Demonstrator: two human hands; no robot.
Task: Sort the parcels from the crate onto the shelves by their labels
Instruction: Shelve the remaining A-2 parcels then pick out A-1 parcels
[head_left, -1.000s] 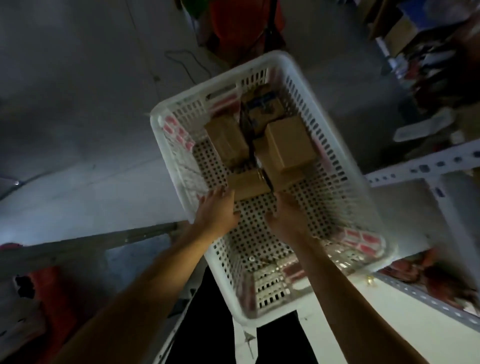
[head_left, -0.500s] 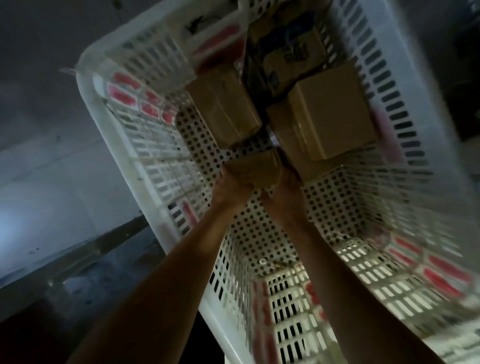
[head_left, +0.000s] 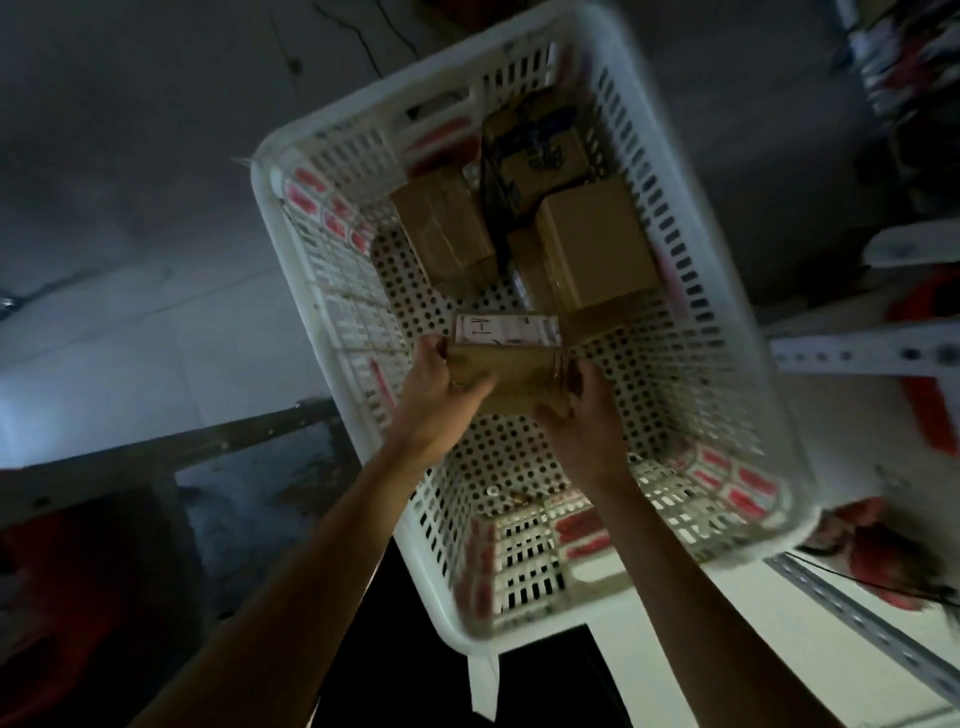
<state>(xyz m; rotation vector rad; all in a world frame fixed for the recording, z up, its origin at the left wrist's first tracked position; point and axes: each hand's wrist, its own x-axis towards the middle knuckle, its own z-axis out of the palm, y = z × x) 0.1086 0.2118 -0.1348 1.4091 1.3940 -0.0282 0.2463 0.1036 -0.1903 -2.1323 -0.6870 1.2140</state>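
A white perforated plastic crate (head_left: 727, 291) fills the middle of the view. Over its floor I hold a small brown cardboard parcel (head_left: 514, 371) with a white label (head_left: 506, 330) on its far face. My left hand (head_left: 441, 392) grips the parcel's left end. My right hand (head_left: 584, 415) grips its right end and underside. Several more brown parcels lie at the crate's far end: one at left (head_left: 441, 226), one at right (head_left: 592, 241), and a printed box (head_left: 540, 150) behind them.
A white metal shelf rail (head_left: 862, 356) runs to the right of the crate, and a white shelf board (head_left: 727, 649) lies at lower right. Red items (head_left: 883, 551) sit on the shelves at right. Grey floor spreads to the left.
The camera has pulled back from the crate. Both hands have lifted the small parcel off the crate floor and turned it, so its white label now shows.
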